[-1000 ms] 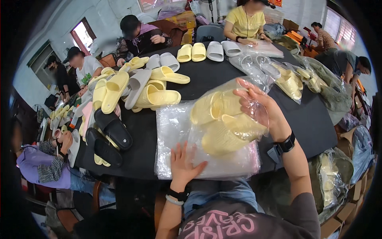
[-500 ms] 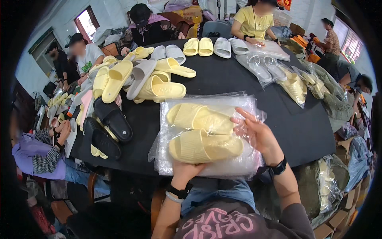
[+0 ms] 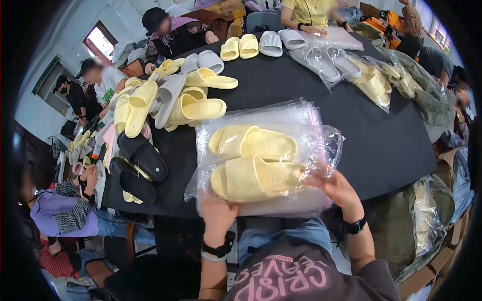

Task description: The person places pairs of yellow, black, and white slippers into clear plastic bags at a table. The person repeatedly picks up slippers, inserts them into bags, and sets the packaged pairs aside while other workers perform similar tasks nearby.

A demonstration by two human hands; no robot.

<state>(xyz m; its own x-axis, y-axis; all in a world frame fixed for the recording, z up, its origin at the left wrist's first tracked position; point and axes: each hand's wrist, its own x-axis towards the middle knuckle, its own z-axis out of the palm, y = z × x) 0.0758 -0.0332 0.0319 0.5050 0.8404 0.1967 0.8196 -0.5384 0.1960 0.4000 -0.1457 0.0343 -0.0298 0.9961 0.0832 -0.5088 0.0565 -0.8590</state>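
Black slippers (image 3: 143,154) lie near the bagged yellow pair (image 3: 233,178) — right hand (image 3: 341,188) spread, left hand (image 3: 219,215), grip hidden.

Head cam is left fisheye of a head-worn pair; looks down, close over black table (image 3: 374,130); wearer's shirt (image 3: 286,278) at 6 o'clock, white wall (image 3: 65,35) at 10.
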